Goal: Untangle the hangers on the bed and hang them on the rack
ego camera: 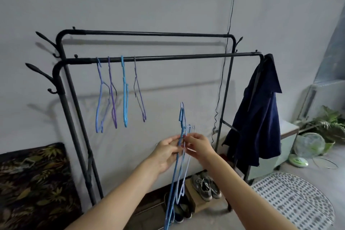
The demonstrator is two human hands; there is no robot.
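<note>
Four blue and purple hangers (121,93) on black rack (168,58), blue bunch (180,155) held upright

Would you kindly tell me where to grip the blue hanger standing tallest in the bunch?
Probably pinch the blue hanger just under its hook, coming from the right: the neck stands upright and bare above both hands, while its lower wires cross the others.

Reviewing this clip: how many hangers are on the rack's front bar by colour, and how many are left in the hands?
Blue hangers on the front bar: 2
Purple hangers on the front bar: 2
Total on the bar: 4
The bunch of hangers in the left hand and right hand overlaps, so I cannot count it.
</note>
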